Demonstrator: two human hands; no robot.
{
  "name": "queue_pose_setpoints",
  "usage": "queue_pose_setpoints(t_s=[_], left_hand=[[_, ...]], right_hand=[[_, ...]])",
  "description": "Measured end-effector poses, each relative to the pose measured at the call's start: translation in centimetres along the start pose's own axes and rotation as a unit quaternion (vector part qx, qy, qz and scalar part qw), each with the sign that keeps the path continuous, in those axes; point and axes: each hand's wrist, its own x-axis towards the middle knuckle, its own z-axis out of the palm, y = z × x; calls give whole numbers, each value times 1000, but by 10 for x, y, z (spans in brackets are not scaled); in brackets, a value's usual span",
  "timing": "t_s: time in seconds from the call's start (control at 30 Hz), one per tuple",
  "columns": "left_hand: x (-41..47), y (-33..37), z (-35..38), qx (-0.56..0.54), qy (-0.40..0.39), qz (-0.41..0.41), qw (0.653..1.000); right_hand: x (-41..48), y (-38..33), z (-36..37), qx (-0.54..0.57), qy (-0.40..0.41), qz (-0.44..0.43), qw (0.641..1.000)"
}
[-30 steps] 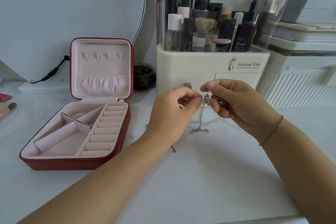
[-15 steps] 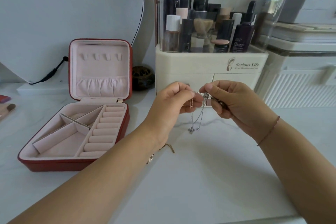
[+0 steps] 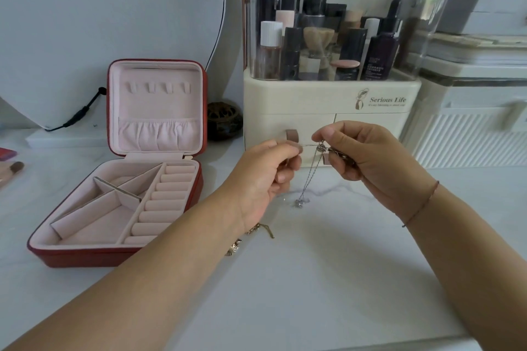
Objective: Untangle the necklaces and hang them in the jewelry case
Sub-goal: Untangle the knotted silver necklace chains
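Above the white tabletop, my left hand [image 3: 266, 177] and my right hand [image 3: 368, 157] each pinch a thin silver necklace [image 3: 309, 177]. A short stretch of chain runs taut between the two hands, and a loop with a small pendant hangs down below my right thumb. A gold necklace [image 3: 256, 232] lies on the table, partly hidden under my left wrist. The red jewelry case [image 3: 119, 256] stands open at the left, its pink lid upright with several small hooks [image 3: 158, 88] and a gathered pocket.
A cream cosmetic organizer [image 3: 328, 111] full of bottles stands right behind my hands. A small dark round pot [image 3: 224, 120] sits between it and the case. A round mirror [image 3: 99, 23] with a black cable leans at the back left. White boxes [image 3: 473, 122] are at the right.
My hands have drawn slightly apart, stretching a short length of silver chain between them. The hanging loop has shifted a little. The gold necklace under my left wrist has come into view.
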Motion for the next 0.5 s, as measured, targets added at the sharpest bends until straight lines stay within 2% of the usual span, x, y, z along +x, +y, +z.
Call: queue_pose_setpoints(t_s=[0.07, 0.2, 0.5], left_hand=[[-1, 1, 0, 43, -20, -13, 999], [-6, -1, -1, 117, -37, 11, 992], [-6, -1, -1, 119, -18, 30, 992]], right_hand=[[-1, 0, 0, -1, 9, -6, 1000], [-3, -2, 5, -13, 5, -23, 1000], [-3, -2, 7, -42, -22, -29, 998]])
